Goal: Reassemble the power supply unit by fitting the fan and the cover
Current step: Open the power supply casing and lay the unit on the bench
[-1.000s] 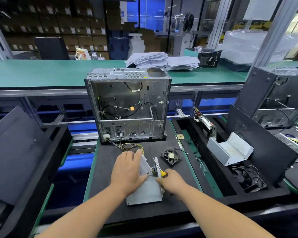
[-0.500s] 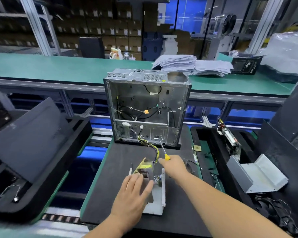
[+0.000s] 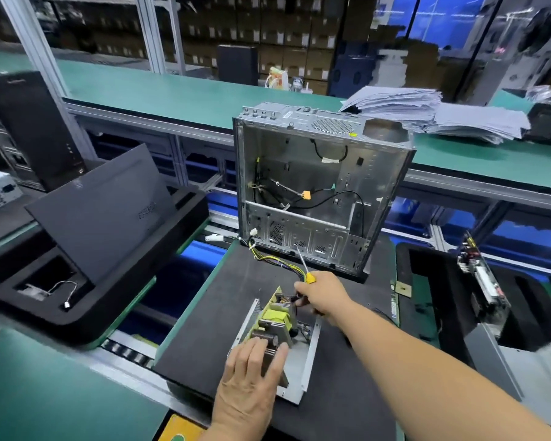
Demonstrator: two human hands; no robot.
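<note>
While the left hand (image 3: 252, 374) lies with fairly straight fingers on the near end of the power supply unit (image 3: 275, 342), pressing it down on the black mat (image 3: 204, 313), the right hand (image 3: 323, 297) is closed round a yellow-handled screwdriver (image 3: 306, 268), its shaft pointing up and away toward the empty computer case (image 3: 315, 192). That hand sits at the far end of the unit, just above the exposed board with its yellow transformer.

The unit is an open metal tray, cover off and no fan fitted. Neither the fan nor the cover can be made out for certain in this view.

Several things could go wrong from here, as I judge it. The bundle of yellow and black wires (image 3: 280, 265) trails from the unit toward the case, and a cover closed carelessly could pinch it. With the screwdriver carried in the working hand, its tip or handle could knock a component on the bare board. If the left hand eases off, the light tray could skid on the mat.
</note>
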